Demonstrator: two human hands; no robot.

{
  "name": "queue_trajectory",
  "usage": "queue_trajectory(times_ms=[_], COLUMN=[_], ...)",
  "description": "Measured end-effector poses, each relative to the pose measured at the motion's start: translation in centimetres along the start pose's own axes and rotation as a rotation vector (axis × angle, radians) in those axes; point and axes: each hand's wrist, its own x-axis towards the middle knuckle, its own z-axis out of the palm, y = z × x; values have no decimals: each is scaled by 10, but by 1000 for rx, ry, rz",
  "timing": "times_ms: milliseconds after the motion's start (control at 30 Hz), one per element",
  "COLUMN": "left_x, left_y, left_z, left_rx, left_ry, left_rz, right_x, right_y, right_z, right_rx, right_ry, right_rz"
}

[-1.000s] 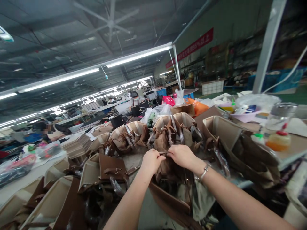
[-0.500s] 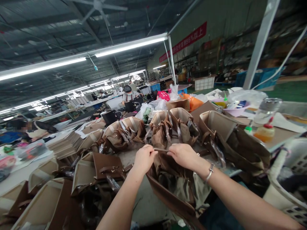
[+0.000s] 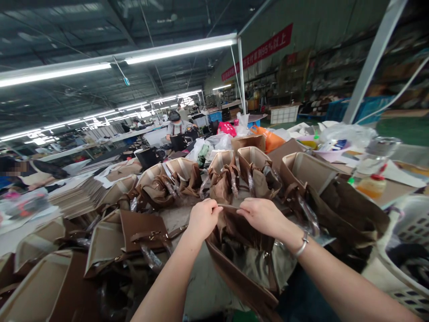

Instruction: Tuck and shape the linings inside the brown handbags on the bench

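Note:
A brown handbag (image 3: 243,279) gapes in front of me, its shiny olive lining showing inside. Along its far top edge, my left hand (image 3: 205,218) pinches the rim between thumb and fingers. A short way to the right, my right hand (image 3: 259,215), with a silver bangle on the wrist, pinches the same edge. The stretch of rim between the two hands is visible, while the fingertips behind it are hidden. Just left of my left forearm stands another brown bag (image 3: 142,230) with a flap, buckled strap and plastic-wrapped handle.
More part-made bags (image 3: 223,176) stand in an arc across the table. A stack of brown boards (image 3: 78,197) lies at the left. On the right are a bottle of amber liquid (image 3: 371,185) and a white plastic basket (image 3: 382,264). A co-worker (image 3: 176,125) sits farther back.
My view has turned slightly, so the surrounding bags shift left and the basket looks larger. Both hands keep their pinch on the bag's rim, with little movement.

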Motion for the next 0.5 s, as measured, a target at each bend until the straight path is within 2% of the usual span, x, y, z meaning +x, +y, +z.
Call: queue_trajectory(times_ms=[500], left_x=[2], left_y=[10], left_z=[1], left_rx=[103], left_ry=[-14], left_rz=[-118], right_x=[2], right_y=[0], right_z=[-7], right_rx=[19], right_ry=[-105], right_rz=[11])
